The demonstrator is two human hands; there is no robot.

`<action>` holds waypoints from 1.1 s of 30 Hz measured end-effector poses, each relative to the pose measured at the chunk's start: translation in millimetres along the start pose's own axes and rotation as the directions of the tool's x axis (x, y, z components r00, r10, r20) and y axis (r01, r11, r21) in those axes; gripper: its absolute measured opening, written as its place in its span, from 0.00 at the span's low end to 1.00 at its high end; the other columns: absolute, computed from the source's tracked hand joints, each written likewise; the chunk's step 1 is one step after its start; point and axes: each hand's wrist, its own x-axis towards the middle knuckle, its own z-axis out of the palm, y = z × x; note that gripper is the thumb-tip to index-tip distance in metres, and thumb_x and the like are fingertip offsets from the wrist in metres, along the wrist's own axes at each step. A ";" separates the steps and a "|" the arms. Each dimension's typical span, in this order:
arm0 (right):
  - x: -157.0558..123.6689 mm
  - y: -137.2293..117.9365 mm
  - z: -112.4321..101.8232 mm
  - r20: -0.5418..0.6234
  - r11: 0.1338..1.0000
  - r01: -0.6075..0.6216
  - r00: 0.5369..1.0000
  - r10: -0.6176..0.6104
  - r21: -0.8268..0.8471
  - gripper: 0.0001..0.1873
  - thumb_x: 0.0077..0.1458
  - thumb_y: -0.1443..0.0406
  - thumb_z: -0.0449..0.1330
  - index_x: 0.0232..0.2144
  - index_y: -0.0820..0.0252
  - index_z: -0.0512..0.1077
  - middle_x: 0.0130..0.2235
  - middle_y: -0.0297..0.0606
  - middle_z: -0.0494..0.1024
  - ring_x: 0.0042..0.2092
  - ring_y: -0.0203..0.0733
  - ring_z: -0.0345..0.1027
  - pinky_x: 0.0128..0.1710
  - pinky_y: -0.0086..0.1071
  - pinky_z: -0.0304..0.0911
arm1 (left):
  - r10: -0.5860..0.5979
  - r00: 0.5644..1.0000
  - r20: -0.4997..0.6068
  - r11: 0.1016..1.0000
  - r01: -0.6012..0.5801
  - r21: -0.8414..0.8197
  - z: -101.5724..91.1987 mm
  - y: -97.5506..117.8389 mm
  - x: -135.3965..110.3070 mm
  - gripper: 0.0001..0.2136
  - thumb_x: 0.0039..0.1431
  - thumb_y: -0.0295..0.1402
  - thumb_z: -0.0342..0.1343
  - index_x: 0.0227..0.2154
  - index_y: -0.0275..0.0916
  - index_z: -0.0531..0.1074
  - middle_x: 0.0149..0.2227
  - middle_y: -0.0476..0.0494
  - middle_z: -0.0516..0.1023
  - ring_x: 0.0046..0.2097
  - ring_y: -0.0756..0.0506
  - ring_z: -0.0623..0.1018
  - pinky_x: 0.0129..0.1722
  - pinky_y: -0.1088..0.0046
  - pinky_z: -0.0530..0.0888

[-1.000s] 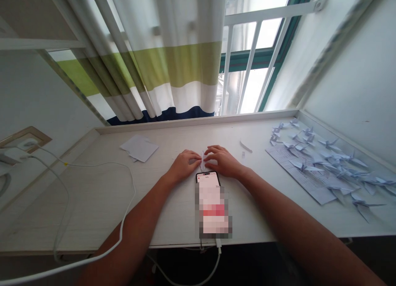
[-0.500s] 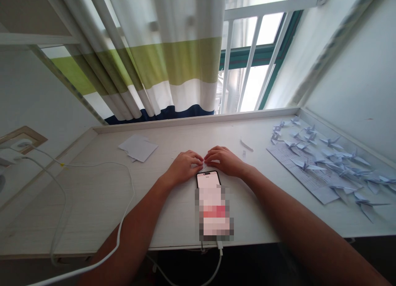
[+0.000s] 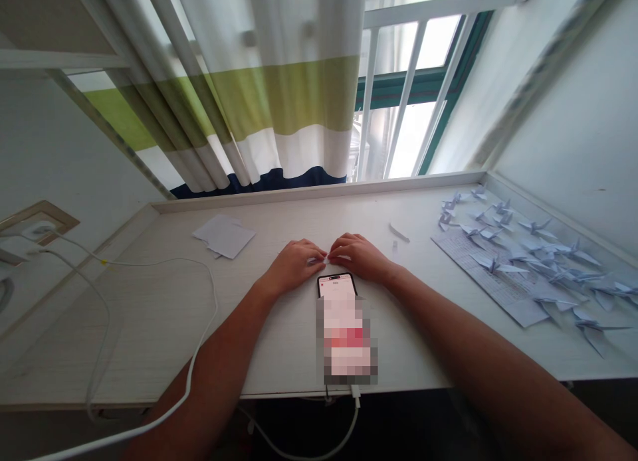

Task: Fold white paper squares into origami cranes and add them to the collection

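Observation:
My left hand point(image 3: 300, 263) and my right hand point(image 3: 359, 255) meet over the middle of the white desk, fingertips pinched together around a small folded piece of white paper point(image 3: 326, 261). Most of the paper is hidden by the fingers. Just below the hands lies a phone point(image 3: 343, 328), screen up and partly blurred out, plugged into a white cable at its lower end. Several folded paper cranes point(image 3: 493, 265) are gathered at the right, some of them on a printed sheet point(image 3: 478, 275). A few white paper sheets point(image 3: 232, 238) lie to the left.
A long white charging cable point(image 3: 202, 341) loops over the left side and crosses my left forearm, running from a wall socket point(image 3: 47, 228). Thin paper scraps point(image 3: 399, 233) lie right of my hands. A raised ledge point(image 3: 299, 190) borders the desk's back, before a curtain point(image 3: 299, 95).
My fingertips have shifted slightly on the paper, and a bit of it now shows under the left fingers. The whole view has moved a little; the other things stay put.

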 end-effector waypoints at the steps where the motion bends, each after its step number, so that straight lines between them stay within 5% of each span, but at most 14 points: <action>1: 0.7 0.4 0.2 -0.001 1.000 0.000 1.000 0.000 0.003 0.09 0.65 0.65 0.60 0.38 0.55 0.82 0.44 0.40 0.83 0.48 0.46 0.71 0.50 0.40 0.59 | -0.001 1.000 -0.002 1.000 0.001 -0.014 -0.5 -0.8 0.4 0.05 0.61 0.32 0.60 0.35 0.43 0.82 0.44 0.47 0.85 0.49 0.42 0.80 0.55 0.59 0.72; 6: 5.2 2.8 3.1 -0.015 0.999 -0.025 1.000 0.025 0.031 0.10 0.66 0.66 0.58 0.38 0.57 0.81 0.43 0.41 0.82 0.47 0.46 0.71 0.50 0.39 0.60 | -0.044 0.999 -0.023 0.991 0.040 -0.125 1.2 -2.7 2.1 0.07 0.63 0.32 0.57 0.36 0.42 0.81 0.43 0.45 0.85 0.47 0.42 0.80 0.53 0.61 0.73; 13: 13.9 6.3 13.2 -0.079 0.963 -0.196 0.974 0.213 0.186 0.07 0.60 0.67 0.62 0.31 0.59 0.79 0.38 0.41 0.81 0.43 0.44 0.72 0.47 0.36 0.64 | -0.293 0.954 -0.058 0.911 0.260 -0.320 8.2 -2.1 5.6 0.05 0.56 0.33 0.59 0.29 0.41 0.79 0.42 0.43 0.85 0.45 0.42 0.82 0.48 0.64 0.77; 17: 15.1 5.7 14.1 -0.070 0.861 -0.283 0.937 0.342 0.422 0.09 0.55 0.68 0.65 0.40 0.61 0.78 0.35 0.38 0.81 0.38 0.40 0.74 0.43 0.33 0.68 | -0.355 0.934 -0.029 0.840 0.305 -0.448 9.6 -2.6 6.6 0.05 0.53 0.33 0.60 0.28 0.39 0.80 0.40 0.41 0.85 0.43 0.41 0.83 0.47 0.64 0.77; 21: 15.9 6.6 13.4 -0.034 0.789 -0.289 0.931 0.364 0.542 0.14 0.52 0.70 0.65 0.43 0.63 0.77 0.33 0.35 0.80 0.36 0.38 0.75 0.41 0.31 0.69 | -0.375 0.927 -0.019 0.806 0.316 -0.501 10.1 -3.4 5.9 0.05 0.51 0.33 0.62 0.29 0.37 0.80 0.40 0.40 0.85 0.43 0.40 0.83 0.48 0.62 0.77; 33: 18.5 8.6 15.3 -0.009 0.798 -0.301 0.934 0.358 0.522 0.12 0.49 0.70 0.66 0.40 0.63 0.78 0.32 0.36 0.81 0.34 0.38 0.74 0.39 0.31 0.68 | -0.355 0.935 -0.017 0.775 0.285 -0.563 12.8 -5.0 6.8 0.10 0.48 0.31 0.64 0.35 0.37 0.77 0.40 0.40 0.84 0.45 0.41 0.81 0.52 0.60 0.75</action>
